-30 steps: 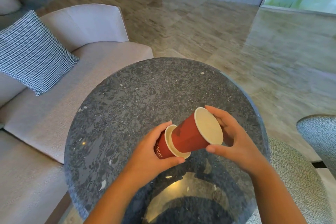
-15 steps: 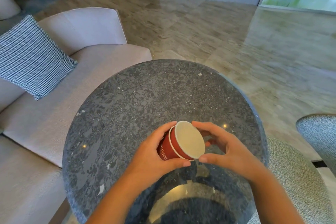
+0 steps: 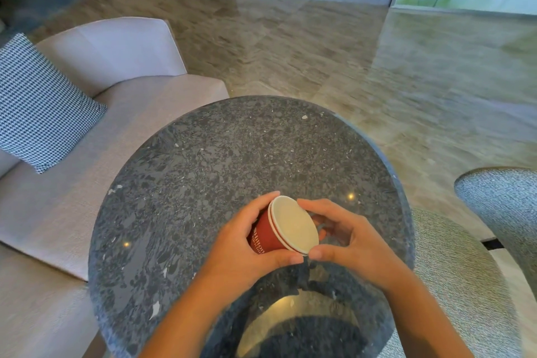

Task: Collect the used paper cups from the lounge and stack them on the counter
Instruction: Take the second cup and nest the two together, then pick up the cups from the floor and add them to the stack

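Two red paper cups, nested, with two white rims showing, held over the near part of a round dark stone table. The long axis is tilted, mouth up toward the camera and base hidden in the left hand, whose fingers wrap the wall. The right hand pinches the rim, thumb below and forefinger above. White lettering, apparently "Hilton"; the lower line is illegible.
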`<state>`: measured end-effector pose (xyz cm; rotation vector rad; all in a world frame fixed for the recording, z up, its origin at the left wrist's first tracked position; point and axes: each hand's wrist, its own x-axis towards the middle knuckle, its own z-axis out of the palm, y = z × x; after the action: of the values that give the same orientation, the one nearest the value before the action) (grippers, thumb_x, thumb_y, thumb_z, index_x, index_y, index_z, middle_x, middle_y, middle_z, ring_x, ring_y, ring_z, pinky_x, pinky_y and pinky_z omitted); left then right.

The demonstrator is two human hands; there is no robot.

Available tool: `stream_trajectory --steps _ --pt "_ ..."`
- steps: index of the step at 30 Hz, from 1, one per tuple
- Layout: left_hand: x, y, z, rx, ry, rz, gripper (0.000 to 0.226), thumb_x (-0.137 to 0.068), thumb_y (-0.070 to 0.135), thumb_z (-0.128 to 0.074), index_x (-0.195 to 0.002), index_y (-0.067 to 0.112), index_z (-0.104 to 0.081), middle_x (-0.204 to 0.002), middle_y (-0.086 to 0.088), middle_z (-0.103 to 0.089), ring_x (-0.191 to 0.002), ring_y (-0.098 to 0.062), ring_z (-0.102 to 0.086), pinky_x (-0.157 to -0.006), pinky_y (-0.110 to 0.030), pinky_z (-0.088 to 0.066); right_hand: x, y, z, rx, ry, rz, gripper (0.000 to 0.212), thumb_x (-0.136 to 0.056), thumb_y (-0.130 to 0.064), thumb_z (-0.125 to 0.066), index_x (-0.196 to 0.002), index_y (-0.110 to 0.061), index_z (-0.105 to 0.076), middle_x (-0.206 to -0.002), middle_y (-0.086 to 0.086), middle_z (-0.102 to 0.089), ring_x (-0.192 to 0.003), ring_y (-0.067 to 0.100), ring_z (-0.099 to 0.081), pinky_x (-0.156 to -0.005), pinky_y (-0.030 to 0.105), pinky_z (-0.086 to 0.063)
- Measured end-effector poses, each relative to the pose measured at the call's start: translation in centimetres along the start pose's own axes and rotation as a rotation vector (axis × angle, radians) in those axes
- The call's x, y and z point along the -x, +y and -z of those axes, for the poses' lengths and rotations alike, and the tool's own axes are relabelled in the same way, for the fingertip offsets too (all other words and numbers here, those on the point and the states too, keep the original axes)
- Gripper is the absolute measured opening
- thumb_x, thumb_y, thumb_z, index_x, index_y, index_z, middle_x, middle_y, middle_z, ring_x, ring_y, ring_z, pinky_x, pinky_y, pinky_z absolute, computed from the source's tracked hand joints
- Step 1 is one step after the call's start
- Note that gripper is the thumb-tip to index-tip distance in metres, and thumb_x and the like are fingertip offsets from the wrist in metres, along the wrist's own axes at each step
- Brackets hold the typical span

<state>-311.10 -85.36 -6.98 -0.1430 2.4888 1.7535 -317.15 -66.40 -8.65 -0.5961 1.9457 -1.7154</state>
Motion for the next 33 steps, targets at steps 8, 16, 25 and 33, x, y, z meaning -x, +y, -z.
stream_trajectory --steps 8,16,25,33 --pt "0.7 0.6 -0.1 0.059 -0.080 -0.048 0.072 -0.045 0.057 -0.080 -0.107 0.070 -0.044 -0.115 0.036 -0.055 -0.108 0.011 -0.053 -0.083 -0.006 -0.042 1.5 -1.6 -0.5 0.067 0.133 0.063 0.062 -0.060 -0.037 -0.077 -0.117 -0.031 -0.055 -0.113 -0.006 -0.061 -0.102 0.015 -0.058 -0.087 0.034 -0.048" --pt "1.6 0.7 0.8 0.039 -0.150 -0.149 0.072 -0.046 0.053 -0.080 -0.109 0.064 -0.045 -0.114 0.034 -0.056 -0.107 0.009 -0.053 -0.087 -0.021 -0.047 5.0 -3.5 -3.6 0.242 0.362 0.097 0.053 -0.072 -0.045 -0.068 -0.121 -0.032 -0.051 -0.114 -0.020 -0.058 -0.111 0.007 -0.054 -0.094 0.028 -0.044" --pt "5.6 0.5 1.3 0.073 -0.255 -0.259 0.068 -0.050 0.048 -0.081 -0.107 0.062 -0.045 -0.111 0.035 -0.055 -0.104 0.011 -0.053 -0.079 -0.003 -0.041 11.0 -4.6 -8.9 0.884 0.846 -0.014 0.039 -0.082 -0.024 -0.063 -0.117 -0.006 -0.059 -0.113 0.010 -0.062 -0.106 0.026 -0.056 -0.092 0.046 -0.045" --pt "10.1 -1.6 0.0 0.167 -0.431 -0.252 0.066 -0.049 0.041 -0.078 -0.109 0.038 -0.049 -0.107 0.027 -0.058 -0.101 0.012 -0.054 -0.077 -0.005 -0.043 18.5 -3.5 -15.8 1.082 1.036 -0.238 0.037 -0.080 -0.019 -0.068 -0.112 -0.002 -0.062 -0.110 0.014 -0.064 -0.102 0.032 -0.060 -0.088 0.056 -0.045"
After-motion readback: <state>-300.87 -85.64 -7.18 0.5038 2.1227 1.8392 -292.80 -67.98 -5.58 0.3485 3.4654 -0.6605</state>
